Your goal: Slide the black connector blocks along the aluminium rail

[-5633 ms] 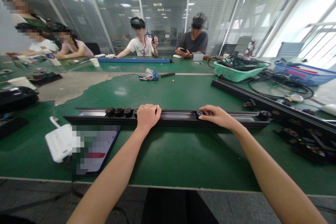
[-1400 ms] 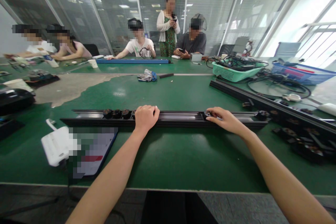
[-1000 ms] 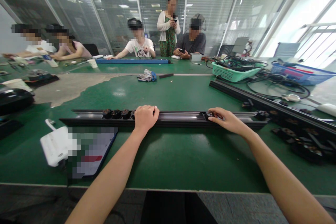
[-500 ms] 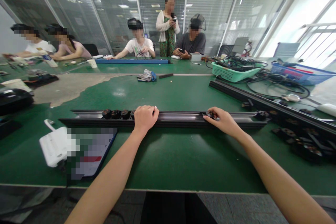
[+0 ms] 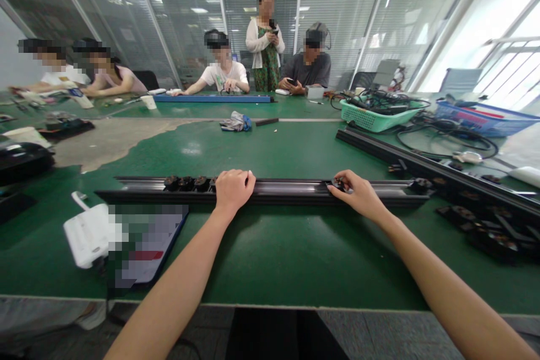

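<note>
A long black metal channel rail [image 5: 287,197] lies crosswise on the green table in front of me. My left hand [image 5: 234,194] is closed over its middle, the fingers bent over the far side and partly hidden. To the left of that hand, several small black round parts [image 5: 185,183] sit in a row inside the channel. My right hand [image 5: 354,191] pinches another black round part [image 5: 337,183] with a shiny top, held in the channel right of the middle. One more black part [image 5: 421,185] sits at the rail's right end.
A second black rail [image 5: 379,149] lies slanted at the right, with loose black parts [image 5: 485,230] beside it. Left of my arm are a white device [image 5: 90,233] and a phone [image 5: 147,259]. A green basket [image 5: 375,118] holds cables. Several people are across the table.
My right hand has shifted very slightly, with the black round part still in its fingers. My left hand has stayed in place. Across the table, the standing person has moved a little left.
</note>
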Available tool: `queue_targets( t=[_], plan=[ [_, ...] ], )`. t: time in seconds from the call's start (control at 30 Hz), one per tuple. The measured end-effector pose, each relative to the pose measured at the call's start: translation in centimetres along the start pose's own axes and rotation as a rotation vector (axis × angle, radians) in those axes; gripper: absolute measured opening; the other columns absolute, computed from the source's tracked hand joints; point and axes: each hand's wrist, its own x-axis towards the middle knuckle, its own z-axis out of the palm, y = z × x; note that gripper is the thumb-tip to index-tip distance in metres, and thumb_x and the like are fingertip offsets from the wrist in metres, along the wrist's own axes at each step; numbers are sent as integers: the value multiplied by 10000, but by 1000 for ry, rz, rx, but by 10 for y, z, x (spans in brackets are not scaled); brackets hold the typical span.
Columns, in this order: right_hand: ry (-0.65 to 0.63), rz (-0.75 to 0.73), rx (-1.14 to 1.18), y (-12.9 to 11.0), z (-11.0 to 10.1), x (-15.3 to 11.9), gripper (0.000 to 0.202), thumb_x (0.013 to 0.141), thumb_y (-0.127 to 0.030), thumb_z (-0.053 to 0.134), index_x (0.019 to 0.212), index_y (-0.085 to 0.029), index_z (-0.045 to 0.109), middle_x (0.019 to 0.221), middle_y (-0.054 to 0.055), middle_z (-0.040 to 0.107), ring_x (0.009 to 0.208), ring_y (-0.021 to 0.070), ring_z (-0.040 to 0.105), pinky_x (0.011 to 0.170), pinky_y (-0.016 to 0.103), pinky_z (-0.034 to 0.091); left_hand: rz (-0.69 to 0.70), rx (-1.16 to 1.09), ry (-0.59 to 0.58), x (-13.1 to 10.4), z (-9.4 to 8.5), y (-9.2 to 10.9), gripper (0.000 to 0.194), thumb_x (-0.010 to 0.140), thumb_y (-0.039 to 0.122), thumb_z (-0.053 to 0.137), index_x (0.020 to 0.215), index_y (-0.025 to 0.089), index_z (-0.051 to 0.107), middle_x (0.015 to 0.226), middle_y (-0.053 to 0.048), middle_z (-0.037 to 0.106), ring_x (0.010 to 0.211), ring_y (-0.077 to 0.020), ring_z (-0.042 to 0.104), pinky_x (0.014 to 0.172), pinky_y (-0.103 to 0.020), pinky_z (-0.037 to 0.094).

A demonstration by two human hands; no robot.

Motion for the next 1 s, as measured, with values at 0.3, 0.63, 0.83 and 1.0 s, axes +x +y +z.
queue_targets(
  t=[0.3, 0.63, 0.83, 1.0],
  plan=[
    [48, -6, -13, 0, 0, 0, 307, 833, -500, 586, 940, -213, 560, 732, 11, 532, 714, 180, 502, 677, 296, 376, 13, 17, 10, 0, 0, 0, 453, 961, 321, 350, 690, 176, 683, 770, -102, 703, 735, -227, 626, 717, -360, 369],
    [78, -5, -36, -1, -2, 0, 276, 825, -469, 599, 927, -214, 568, 717, 5, 524, 712, 182, 508, 667, 299, 375, 1, 15, 10, 0, 0, 0, 451, 958, 326, 354, 694, 173, 686, 775, -105, 706, 741, -225, 629, 718, -353, 373],
    [83, -12, -44, -1, -3, 0, 287, 821, -478, 595, 922, -211, 575, 719, 8, 526, 716, 183, 511, 670, 301, 382, 10, 17, 16, 0, 1, 0, 447, 956, 320, 359, 683, 174, 682, 767, -98, 704, 725, -221, 624, 706, -354, 369],
    [93, -21, -65, 1, -4, 0, 292, 817, -485, 591, 911, -209, 575, 718, 12, 524, 719, 187, 504, 670, 302, 379, 11, 9, 16, 0, 0, 0, 449, 957, 321, 360, 682, 173, 682, 769, -99, 705, 722, -219, 622, 709, -353, 368]
  ],
)
